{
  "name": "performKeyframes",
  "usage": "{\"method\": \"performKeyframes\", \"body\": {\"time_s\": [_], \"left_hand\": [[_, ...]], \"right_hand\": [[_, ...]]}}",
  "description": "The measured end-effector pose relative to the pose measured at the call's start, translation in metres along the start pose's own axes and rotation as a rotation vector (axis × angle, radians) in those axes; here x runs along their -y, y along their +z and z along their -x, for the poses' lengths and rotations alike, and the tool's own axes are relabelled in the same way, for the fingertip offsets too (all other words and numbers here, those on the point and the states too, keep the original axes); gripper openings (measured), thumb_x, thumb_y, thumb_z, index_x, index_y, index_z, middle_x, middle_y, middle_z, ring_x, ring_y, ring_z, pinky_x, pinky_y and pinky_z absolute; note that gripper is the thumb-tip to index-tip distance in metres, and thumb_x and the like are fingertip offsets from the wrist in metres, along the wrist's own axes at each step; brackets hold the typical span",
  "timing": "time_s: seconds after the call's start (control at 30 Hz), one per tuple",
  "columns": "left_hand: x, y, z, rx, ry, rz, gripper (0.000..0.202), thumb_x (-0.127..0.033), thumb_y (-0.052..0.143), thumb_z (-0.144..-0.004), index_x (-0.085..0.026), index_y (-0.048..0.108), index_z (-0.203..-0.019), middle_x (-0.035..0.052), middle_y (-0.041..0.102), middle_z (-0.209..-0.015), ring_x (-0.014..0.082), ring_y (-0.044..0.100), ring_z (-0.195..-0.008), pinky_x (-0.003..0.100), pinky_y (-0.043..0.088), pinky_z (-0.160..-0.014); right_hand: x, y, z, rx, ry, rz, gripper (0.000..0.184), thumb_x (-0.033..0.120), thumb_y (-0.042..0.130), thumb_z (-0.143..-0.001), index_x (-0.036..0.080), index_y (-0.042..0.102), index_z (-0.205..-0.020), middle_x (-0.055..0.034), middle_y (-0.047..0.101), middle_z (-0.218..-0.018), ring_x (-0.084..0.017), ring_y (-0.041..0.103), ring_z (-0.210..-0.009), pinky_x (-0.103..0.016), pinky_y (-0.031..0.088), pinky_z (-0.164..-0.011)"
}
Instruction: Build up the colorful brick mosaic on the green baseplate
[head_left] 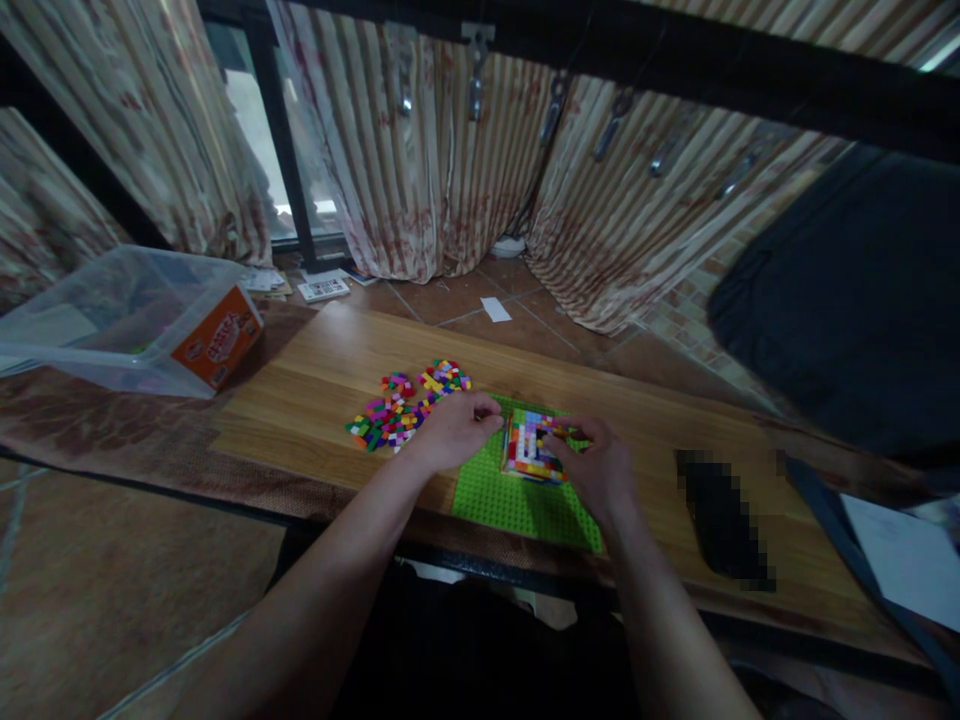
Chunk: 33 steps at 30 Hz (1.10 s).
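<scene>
A green studded baseplate [517, 500] lies on the wooden board. On it stands a small multicoloured brick build [531, 448]. My left hand [452, 430] rests at the build's left edge with fingers curled, thumb and fingertips pinched near its top corner. My right hand [596, 465] sits against the build's right side, fingers bent and pressed onto the bricks. A heap of loose coloured bricks [405, 405] lies just left of my left hand. Whether either hand holds a single brick is too small to see.
A wooden board [315, 380] lies on a patterned tabletop. At the far left stands a clear plastic bin [127, 320] with an orange label. On the right sit a dark blurred object [724, 520], papers [907, 560] and a dark bag [855, 300]. Striped curtains hang behind.
</scene>
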<state>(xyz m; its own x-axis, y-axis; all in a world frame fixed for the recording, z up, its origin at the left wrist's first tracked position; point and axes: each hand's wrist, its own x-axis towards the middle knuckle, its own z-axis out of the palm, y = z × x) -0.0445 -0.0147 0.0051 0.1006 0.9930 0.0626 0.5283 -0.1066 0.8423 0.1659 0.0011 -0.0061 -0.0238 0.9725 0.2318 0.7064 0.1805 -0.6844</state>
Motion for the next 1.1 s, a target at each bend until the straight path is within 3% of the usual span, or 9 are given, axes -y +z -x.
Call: {"method": "performKeyframes", "body": {"time_s": [0.43, 0.8, 1.1], "left_hand": [[0.002, 0.001, 0.000, 0.011, 0.008, -0.002, 0.020, -0.022, 0.053, -0.082, -0.016, 0.072, -0.084, 0.0037, 0.071, -0.079, 0.0169, 0.063, -0.072, 0.028, 0.047, -0.067], [0.002, 0.000, 0.001, 0.004, -0.004, 0.004, 0.019, -0.021, 0.054, -0.081, -0.016, 0.071, -0.087, 0.0034, 0.071, -0.079, 0.0160, 0.063, -0.072, 0.026, 0.047, -0.066], [0.011, -0.013, 0.000, -0.113, -0.023, 0.123, 0.017, -0.025, 0.058, -0.080, -0.016, 0.071, -0.087, 0.0027, 0.072, -0.081, 0.0158, 0.064, -0.075, 0.027, 0.049, -0.073]], "right_hand": [[-0.005, 0.006, 0.000, 0.046, 0.057, -0.110, 0.031, 0.040, 0.068, -0.071, 0.016, 0.072, -0.090, -0.0102, 0.065, -0.099, -0.020, 0.065, -0.077, -0.038, 0.054, -0.070], [-0.003, 0.008, 0.003, 0.019, -0.002, -0.098, 0.029, 0.039, 0.065, -0.074, 0.016, 0.072, -0.090, -0.0113, 0.062, -0.101, -0.020, 0.064, -0.080, -0.038, 0.054, -0.073], [-0.004, 0.006, 0.000, -0.007, -0.036, -0.030, 0.033, 0.045, 0.064, -0.075, 0.018, 0.073, -0.091, -0.0094, 0.067, -0.094, -0.020, 0.062, -0.075, -0.037, 0.051, -0.074]]}}
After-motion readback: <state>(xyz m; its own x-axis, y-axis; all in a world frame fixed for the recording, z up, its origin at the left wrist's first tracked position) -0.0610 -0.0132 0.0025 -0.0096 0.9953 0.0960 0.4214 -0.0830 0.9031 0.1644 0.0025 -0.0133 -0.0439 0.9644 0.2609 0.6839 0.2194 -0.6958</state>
